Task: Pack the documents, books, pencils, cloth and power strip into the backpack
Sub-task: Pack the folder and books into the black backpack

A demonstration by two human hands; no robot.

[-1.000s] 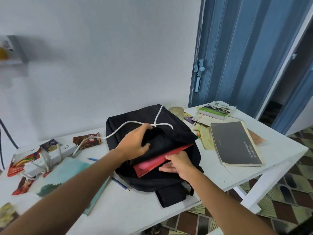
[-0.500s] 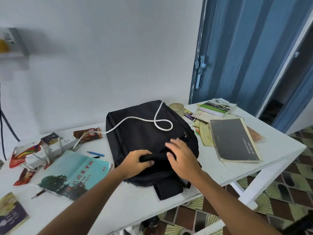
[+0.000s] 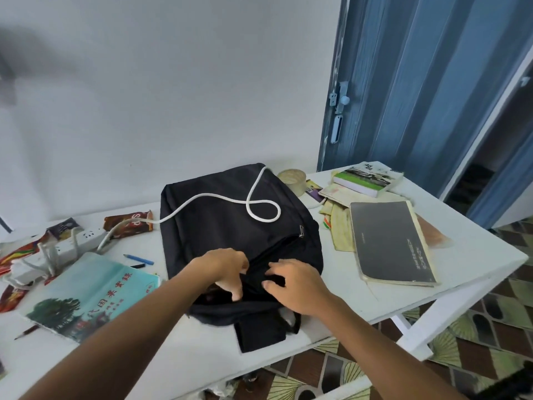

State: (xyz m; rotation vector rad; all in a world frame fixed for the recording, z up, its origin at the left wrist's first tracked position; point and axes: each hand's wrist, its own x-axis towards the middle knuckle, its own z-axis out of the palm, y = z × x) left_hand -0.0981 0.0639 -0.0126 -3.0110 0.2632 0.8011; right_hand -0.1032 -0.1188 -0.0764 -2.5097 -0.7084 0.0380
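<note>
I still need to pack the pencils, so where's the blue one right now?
The blue pencil lies on the white table, left of the black backpack, just beyond the teal book.
</note>
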